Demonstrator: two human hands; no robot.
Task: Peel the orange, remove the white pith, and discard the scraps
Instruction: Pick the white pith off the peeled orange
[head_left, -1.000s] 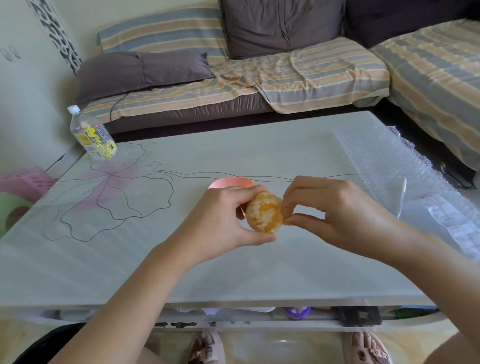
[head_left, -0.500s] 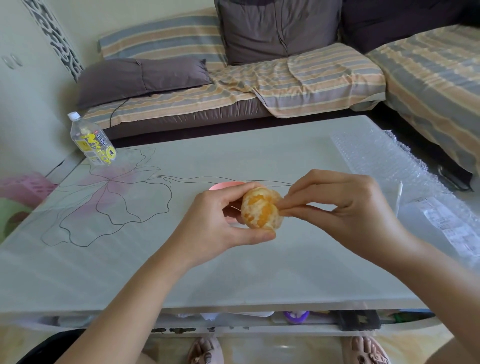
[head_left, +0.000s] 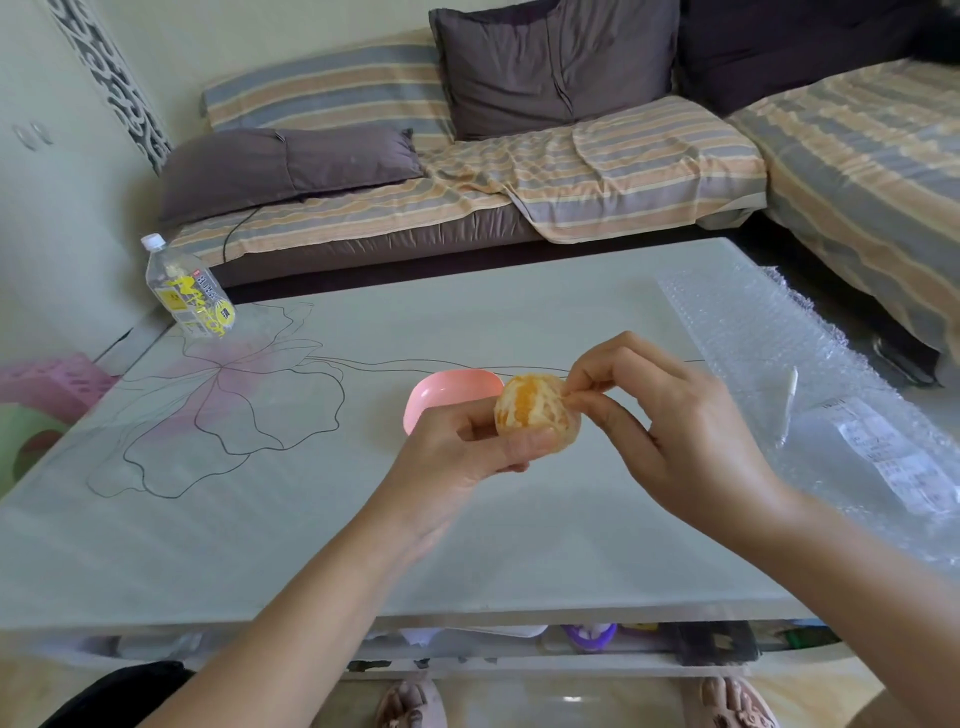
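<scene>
Orange (peeled) gripped in left hand fingers; right hand fingers pinching pith at top-right.

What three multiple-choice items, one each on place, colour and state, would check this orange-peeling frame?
1. Where does the water bottle stand?
A. far left corner of the table
B. on the sofa
C. beside the bubble wrap

2. What colour is the bowl behind the orange?
A. blue
B. pink
C. white

3. What state is the orange in?
A. peel fully on
B. cut in half
C. peeled, with white pith left

Key: 1 A, it stands at the table's far left corner. 2 B, its rim and wall are pink. 3 C, the left hand holds bare segments streaked white while the right hand pinches at them.
</scene>
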